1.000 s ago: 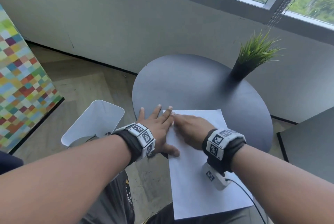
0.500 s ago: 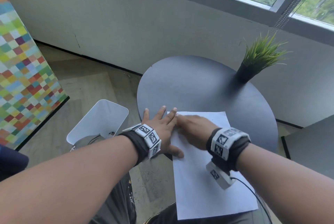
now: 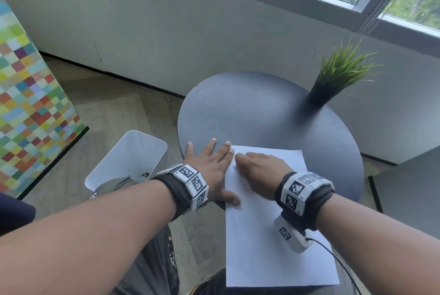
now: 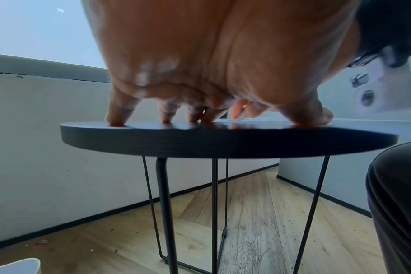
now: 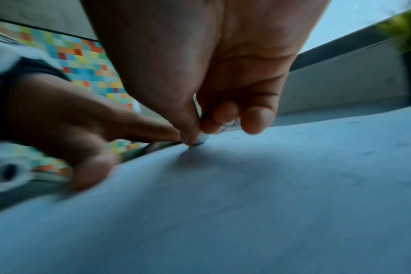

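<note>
My left hand point(image 3: 209, 168) lies flat and open, 4 fingers spread on the matte dark top of the round table point(image 3: 262, 108), with the thumb pressing the left edge of the sheet of paper point(image 3: 266, 235). The sheet is smooth, white and rectangular. Its far end lies on the table and its near end hangs past the rim over my lap. My right hand point(image 3: 259, 170) rests on the sheet close to its far left corner, fingers curled, thumb and forefinger pinching a thin pale sliver of the paper. The right wrist view is blurred there, so I cannot tell how much paper is caught. The table has a thick rim and thin black wire legs. A spiky green plant point(image 3: 342, 73) stands near its far right edge. A white bin point(image 3: 133, 156) with rounded corners stands left of the table, its lower part hidden behind my forearm.
</note>
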### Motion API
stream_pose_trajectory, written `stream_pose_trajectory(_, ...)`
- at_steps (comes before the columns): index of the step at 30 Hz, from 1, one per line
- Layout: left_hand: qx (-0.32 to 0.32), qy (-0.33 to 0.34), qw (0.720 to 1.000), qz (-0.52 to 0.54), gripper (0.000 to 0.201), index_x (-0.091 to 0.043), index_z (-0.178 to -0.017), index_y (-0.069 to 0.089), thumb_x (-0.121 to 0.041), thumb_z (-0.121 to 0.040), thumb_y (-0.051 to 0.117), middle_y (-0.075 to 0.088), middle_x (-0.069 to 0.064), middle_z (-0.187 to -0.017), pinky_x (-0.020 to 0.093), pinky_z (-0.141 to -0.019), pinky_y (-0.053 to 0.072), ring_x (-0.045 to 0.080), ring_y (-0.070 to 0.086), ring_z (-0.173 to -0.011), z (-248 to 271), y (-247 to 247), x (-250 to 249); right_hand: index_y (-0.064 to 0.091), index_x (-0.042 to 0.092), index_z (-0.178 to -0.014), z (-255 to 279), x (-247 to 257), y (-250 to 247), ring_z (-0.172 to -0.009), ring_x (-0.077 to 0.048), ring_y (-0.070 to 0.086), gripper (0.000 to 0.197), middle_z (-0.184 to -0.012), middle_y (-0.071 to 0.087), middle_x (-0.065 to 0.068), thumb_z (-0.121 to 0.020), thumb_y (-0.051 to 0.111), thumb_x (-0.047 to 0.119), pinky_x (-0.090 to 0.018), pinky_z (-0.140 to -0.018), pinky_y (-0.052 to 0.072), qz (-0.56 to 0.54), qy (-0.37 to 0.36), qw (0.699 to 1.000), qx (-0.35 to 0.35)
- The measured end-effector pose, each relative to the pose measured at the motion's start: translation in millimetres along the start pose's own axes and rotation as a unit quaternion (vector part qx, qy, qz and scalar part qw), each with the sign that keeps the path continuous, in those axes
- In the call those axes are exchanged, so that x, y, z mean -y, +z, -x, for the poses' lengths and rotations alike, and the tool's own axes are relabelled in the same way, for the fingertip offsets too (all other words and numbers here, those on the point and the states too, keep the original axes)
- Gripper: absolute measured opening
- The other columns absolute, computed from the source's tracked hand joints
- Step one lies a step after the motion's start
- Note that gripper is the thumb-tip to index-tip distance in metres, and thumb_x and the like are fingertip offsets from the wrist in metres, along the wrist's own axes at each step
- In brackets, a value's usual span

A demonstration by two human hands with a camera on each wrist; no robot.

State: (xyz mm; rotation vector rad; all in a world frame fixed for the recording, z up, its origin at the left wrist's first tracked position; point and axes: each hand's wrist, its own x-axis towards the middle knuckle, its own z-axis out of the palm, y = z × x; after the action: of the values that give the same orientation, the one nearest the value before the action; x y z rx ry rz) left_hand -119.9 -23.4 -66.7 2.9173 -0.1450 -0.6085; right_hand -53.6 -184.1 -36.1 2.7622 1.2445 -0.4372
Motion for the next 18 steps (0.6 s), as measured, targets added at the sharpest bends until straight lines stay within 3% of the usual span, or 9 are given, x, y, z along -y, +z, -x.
stream_pose_trajectory(2,0.004,-0.002,1.000,-0.003,0.128,-0.024,-0.156,-0.011,-0.096,-0.064,0.039,-0.021,-0.011,-0.162,0.072,-0.110,0.001,0.022,-0.018,-0.150,-1,-1,-1,0.042,0.019,-0.097,-10,-23,-4,-0.087,-0.031,0.059,0.009,-0.094,0.060,-0.005,-0.098,0.039,0.027,-0.035,-0.066,0.042,-0.007,0.065,0.998,-0.023)
stream_pose_trajectory(4,0.004,-0.003,1.000,-0.002,0.129,-0.025,-0.156,-0.012,-0.097,-0.062,0.039,-0.021,-0.012,-0.162,0.072,-0.110,0.002,0.022,-0.018,-0.150,-2,0,0,0.041,0.018,-0.093,-14,-29,-4,-0.085,-0.033,0.059,0.008,-0.094,0.062,-0.008,-0.096,0.039,0.026,-0.036,-0.067,0.046,-0.005,0.077,0.996,-0.034)
stream_pose_trajectory(5,0.002,-0.001,1.000,-0.001,0.129,-0.025,-0.156,-0.013,-0.097,-0.062,0.039,-0.021,-0.012,-0.162,0.073,-0.110,0.002,0.022,-0.018,-0.150,-2,1,0,0.041,0.019,-0.095,-13,-21,-3,-0.086,-0.033,0.059,0.002,-0.095,0.061,-0.008,-0.094,0.041,0.021,-0.035,-0.066,0.045,-0.009,0.054,0.998,-0.031)
stream_pose_trajectory(8,-0.008,0.005,1.000,0.002,0.129,-0.025,-0.156,-0.012,-0.097,-0.062,0.040,-0.019,-0.012,-0.163,0.074,-0.109,0.004,0.023,-0.017,-0.150,-1,2,1,0.045,0.020,-0.113,-6,-5,4,-0.091,-0.029,0.058,0.023,-0.100,0.058,-0.004,-0.091,0.042,0.015,-0.034,-0.066,0.040,-0.007,-0.039,0.999,-0.010)
stream_pose_trajectory(11,0.004,0.002,1.000,-0.002,0.127,-0.027,-0.156,-0.012,-0.096,-0.063,0.040,-0.021,-0.011,-0.162,0.074,-0.109,0.003,0.023,-0.018,-0.150,-2,0,1,0.049,0.021,-0.105,-8,-32,-3,-0.094,-0.029,0.059,0.014,-0.101,0.060,-0.002,-0.093,0.041,0.020,-0.031,-0.068,0.037,-0.013,0.041,0.999,-0.026)
stream_pose_trajectory(14,0.010,0.004,1.000,-0.008,0.125,-0.031,-0.156,-0.011,-0.096,-0.062,0.040,-0.020,-0.010,-0.163,0.075,-0.108,0.002,0.025,-0.017,-0.150,-3,-1,-1,0.048,0.020,-0.108,0,-51,-3,-0.095,-0.031,0.058,0.019,-0.105,0.064,-0.006,-0.099,0.037,0.033,-0.035,-0.073,0.044,-0.038,0.111,0.993,-0.030)
stream_pose_trajectory(18,0.022,-0.002,1.000,-0.013,0.125,-0.033,-0.155,-0.011,-0.096,-0.062,0.043,-0.019,-0.009,-0.163,0.077,-0.107,0.003,0.026,-0.017,-0.150,-6,-4,-2,0.044,0.016,-0.106,16,-16,6,-0.091,-0.030,0.057,0.014,-0.100,0.060,-0.005,-0.097,0.040,0.025,-0.037,-0.075,0.046,-0.042,0.016,0.999,-0.010)
